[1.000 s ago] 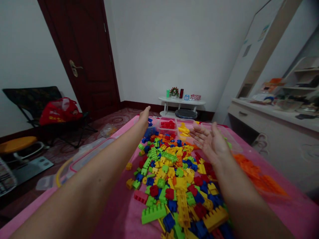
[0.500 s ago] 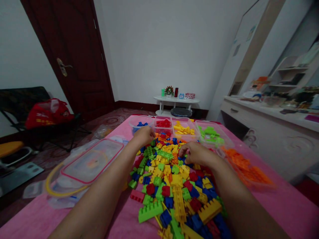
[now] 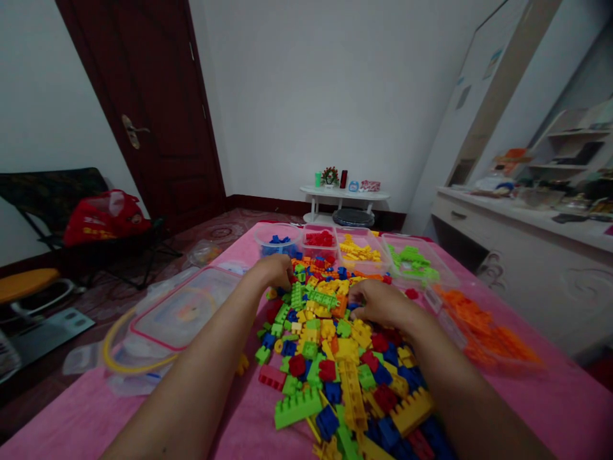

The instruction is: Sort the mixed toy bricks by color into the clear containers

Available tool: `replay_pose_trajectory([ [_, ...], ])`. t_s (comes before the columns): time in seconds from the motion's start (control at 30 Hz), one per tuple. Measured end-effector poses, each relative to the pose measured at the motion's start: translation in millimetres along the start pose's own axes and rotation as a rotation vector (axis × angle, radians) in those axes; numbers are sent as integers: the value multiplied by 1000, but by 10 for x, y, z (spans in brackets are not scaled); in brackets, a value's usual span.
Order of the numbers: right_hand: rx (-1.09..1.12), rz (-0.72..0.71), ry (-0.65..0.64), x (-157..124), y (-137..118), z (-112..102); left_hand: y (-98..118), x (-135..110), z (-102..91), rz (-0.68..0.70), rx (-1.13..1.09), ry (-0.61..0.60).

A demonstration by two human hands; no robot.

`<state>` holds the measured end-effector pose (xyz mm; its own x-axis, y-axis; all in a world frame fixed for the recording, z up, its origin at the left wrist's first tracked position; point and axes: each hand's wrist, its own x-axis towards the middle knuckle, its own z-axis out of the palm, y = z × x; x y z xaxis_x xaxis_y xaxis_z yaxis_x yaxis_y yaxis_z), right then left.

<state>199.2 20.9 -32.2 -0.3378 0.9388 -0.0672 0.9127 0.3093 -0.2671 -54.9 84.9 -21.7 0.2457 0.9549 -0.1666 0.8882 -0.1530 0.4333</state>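
A large heap of mixed plastic building blocks [image 3: 330, 358] in red, yellow, green, blue and orange spreads over the pink cloth. My left hand [image 3: 276, 271] reaches down to the heap's far left edge, just in front of the round tub of blue blocks [image 3: 278, 241]. Its fingers are bent and their tips are mostly hidden, so what they grip cannot be made out. On the heap's right side, my right hand [image 3: 379, 300] is curled, thumb and fingers closing around a blue building block [image 3: 353, 306].
Clear containers hold red blocks [image 3: 320, 239], yellow blocks [image 3: 358, 249], green blocks [image 3: 412, 260] and orange blocks [image 3: 483, 326]. Stacked clear lids [image 3: 184, 313] lie at the left. A white cabinet [image 3: 502, 223] stands right of the pink-covered table [image 3: 522, 409].
My left hand has come down from beside the blue tub to the heap. My right hand stays low at the heap, fingers curled. The whole view has shifted slightly.
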Motion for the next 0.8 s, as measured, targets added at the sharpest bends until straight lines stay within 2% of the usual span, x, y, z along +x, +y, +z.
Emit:
replay_pose_trajectory([
  [0.17, 214, -56, -21, 20, 115, -85, -36, -27, -115, -21, -229, -7],
  [0.27, 472, -69, 84, 10, 105, -186, 10, -38, -159, -8, -533, 65],
  [0.37, 878, 68, 226, 5, -12, -219, 200, -72, -110, 127, -865, 80],
  [0.47, 1289, 116, 250, 9, -173, -182, 479, -136, 0, 337, -1052, 40],
  [0.6, 1624, 109, 211, 16, -324, -153, 758, -204, 131, 479, -1049, 72],
  [0.7, 1729, 157, 233, 14, -353, -177, 831, -197, 218, 530, -1006, 145],
  [0.8, 1767, 169, 201, 6, -340, -194, 846, -162, 304, 585, -860, 245],
])
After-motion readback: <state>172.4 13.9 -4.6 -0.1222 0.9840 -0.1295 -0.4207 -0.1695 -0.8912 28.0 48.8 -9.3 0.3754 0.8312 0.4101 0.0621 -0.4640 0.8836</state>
